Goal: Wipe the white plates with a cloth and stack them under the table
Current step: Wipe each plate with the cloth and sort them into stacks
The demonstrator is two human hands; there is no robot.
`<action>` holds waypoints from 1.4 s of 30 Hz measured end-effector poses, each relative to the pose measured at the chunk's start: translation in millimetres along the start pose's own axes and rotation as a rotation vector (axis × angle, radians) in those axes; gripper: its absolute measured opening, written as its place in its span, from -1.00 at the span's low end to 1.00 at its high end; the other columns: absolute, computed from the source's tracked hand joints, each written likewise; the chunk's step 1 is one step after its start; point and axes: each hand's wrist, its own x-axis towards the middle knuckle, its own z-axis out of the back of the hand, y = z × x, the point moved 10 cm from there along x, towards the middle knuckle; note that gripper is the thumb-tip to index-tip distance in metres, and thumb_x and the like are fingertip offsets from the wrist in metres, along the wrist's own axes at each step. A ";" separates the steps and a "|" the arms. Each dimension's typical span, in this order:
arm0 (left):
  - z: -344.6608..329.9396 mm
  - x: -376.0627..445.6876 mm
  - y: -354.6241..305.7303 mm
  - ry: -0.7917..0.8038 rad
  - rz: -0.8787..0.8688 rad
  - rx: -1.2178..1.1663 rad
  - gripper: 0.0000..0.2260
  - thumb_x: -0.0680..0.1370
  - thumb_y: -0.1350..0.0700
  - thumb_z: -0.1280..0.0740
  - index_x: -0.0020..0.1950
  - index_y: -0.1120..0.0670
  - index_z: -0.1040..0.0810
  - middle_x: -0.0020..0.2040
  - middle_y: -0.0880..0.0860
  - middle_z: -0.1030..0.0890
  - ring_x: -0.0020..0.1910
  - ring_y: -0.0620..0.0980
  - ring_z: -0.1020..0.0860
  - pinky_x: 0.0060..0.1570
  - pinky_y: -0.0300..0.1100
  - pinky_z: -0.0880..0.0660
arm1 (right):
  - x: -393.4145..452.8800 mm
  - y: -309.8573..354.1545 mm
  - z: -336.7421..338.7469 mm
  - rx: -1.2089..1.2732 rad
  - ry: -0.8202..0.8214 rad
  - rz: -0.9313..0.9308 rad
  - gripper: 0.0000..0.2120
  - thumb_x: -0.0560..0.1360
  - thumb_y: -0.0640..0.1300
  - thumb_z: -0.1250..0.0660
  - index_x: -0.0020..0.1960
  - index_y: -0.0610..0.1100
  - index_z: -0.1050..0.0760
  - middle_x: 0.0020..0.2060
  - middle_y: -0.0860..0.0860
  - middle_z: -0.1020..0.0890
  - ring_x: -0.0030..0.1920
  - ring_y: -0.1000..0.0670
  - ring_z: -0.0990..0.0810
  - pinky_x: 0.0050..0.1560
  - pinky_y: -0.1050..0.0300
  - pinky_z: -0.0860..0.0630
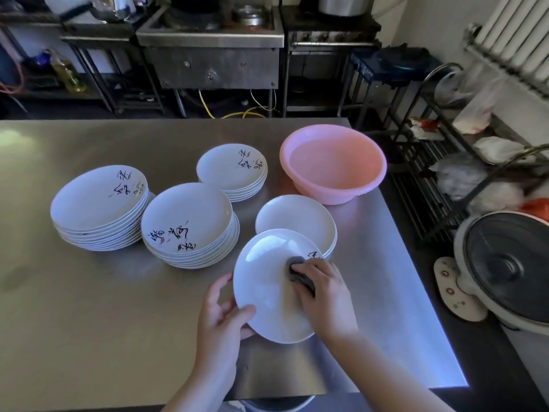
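Note:
My left hand (pixel 221 318) grips the near-left rim of a white plate (pixel 264 281), tilted above the steel table (pixel 89 307). My right hand (pixel 323 295) presses a dark grey cloth (pixel 300 273) onto the plate's right side. Just behind it lies a short stack of plain white plates (pixel 295 218). Three taller stacks of white plates with black calligraphy stand to the left: a far-left stack (pixel 95 200), a middle stack (pixel 184 215) and a rear stack (pixel 228 168).
A pink basin (pixel 332 165) holding water sits at the table's back right. A wire rack (pixel 439 162) with bags and a rice cooker (pixel 505 269) stand off the table's right edge. Stoves line the far wall. A round container (pixel 276 404) shows below the table's near edge.

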 end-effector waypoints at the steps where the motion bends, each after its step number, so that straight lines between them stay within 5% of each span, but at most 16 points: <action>1: -3.1 -2.7 -4.1 0.012 -0.013 0.001 -0.49 0.47 0.49 -0.31 0.19 -0.07 -0.49 -0.14 0.16 -0.68 -0.18 0.09 -0.62 -0.37 -0.16 -0.58 | 1.8 6.5 3.3 0.010 -0.009 0.029 -0.77 0.40 -0.24 -0.45 0.04 -0.04 -0.65 -0.02 0.15 -0.60 0.00 0.10 -0.46 -0.05 0.50 -0.31; 9: -32.3 -23.9 -46.4 0.116 -0.074 -0.111 -0.43 0.23 0.30 -0.42 0.19 -0.08 -0.53 -0.09 0.17 -0.71 -0.19 0.03 -0.66 -0.33 -0.12 -0.60 | 25.8 85.8 61.0 0.010 -0.118 0.366 -0.84 0.47 -0.14 -0.38 0.01 -0.03 -0.68 -0.07 0.11 -0.61 -0.10 0.00 -0.51 0.01 0.28 -0.37; 14: -41.9 -19.3 -68.8 0.153 -0.128 -0.159 -0.48 0.41 0.46 -0.37 0.19 -0.07 -0.54 0.00 0.18 -0.70 -0.08 0.11 -0.67 -0.32 -0.07 -0.61 | 19.6 118.5 62.9 0.005 0.089 0.567 -0.85 0.51 -0.14 -0.37 0.04 0.00 -0.66 -0.03 0.10 -0.59 -0.08 -0.03 -0.53 -0.07 0.10 -0.49; 21: -49.6 -21.0 -73.3 0.155 -0.132 -0.193 -0.44 0.21 0.29 -0.42 0.16 -0.12 -0.57 0.00 0.16 -0.70 -0.14 0.05 -0.67 -0.34 -0.11 -0.59 | 57.3 94.2 96.2 -0.088 -0.202 0.371 -0.81 0.45 -0.20 -0.37 0.00 0.00 -0.68 -0.07 0.14 -0.61 -0.08 0.02 -0.50 -0.04 0.14 -0.44; 27: -56.3 -17.6 -82.4 0.177 -0.147 -0.176 -0.43 0.29 0.41 -0.45 0.18 -0.08 -0.57 0.00 0.18 -0.70 -0.11 0.10 -0.66 -0.34 -0.12 -0.58 | 54.8 114.8 83.4 -0.027 -0.065 0.506 -0.76 0.47 -0.12 -0.27 0.03 -0.03 -0.69 -0.05 0.09 -0.61 -0.10 -0.03 -0.52 -0.09 0.11 -0.45; 32: -59.8 -12.1 -87.5 0.160 -0.140 -0.191 -0.42 0.21 0.30 -0.42 0.18 -0.11 -0.58 0.01 0.16 -0.70 -0.08 0.13 -0.65 -0.32 -0.08 -0.60 | 69.5 111.3 92.6 -0.061 -0.124 0.460 -0.75 0.45 -0.14 -0.27 0.01 -0.04 -0.69 -0.05 0.07 -0.61 -0.09 -0.04 -0.53 -0.04 0.22 -0.40; 37: -59.4 -3.0 -86.4 0.173 -0.111 -0.192 -0.43 0.34 0.45 -0.42 0.21 -0.07 -0.57 0.01 0.19 -0.70 -0.07 0.18 -0.65 -0.34 -0.08 -0.61 | 63.7 120.9 77.3 -0.059 0.109 0.563 -0.75 0.48 -0.22 -0.32 0.06 0.02 -0.67 0.00 0.12 -0.59 -0.02 0.01 -0.51 0.06 0.23 -0.39; 42: -55.0 3.9 -83.9 0.149 -0.093 -0.243 -0.38 0.20 0.33 -0.41 0.22 -0.06 -0.57 0.00 0.19 -0.70 -0.06 0.18 -0.64 -0.34 -0.05 -0.61 | 96.5 86.7 82.4 -0.120 -0.087 0.300 -0.75 0.48 -0.20 -0.33 0.08 0.02 -0.66 0.00 0.18 -0.55 -0.02 0.01 -0.48 0.04 0.27 -0.36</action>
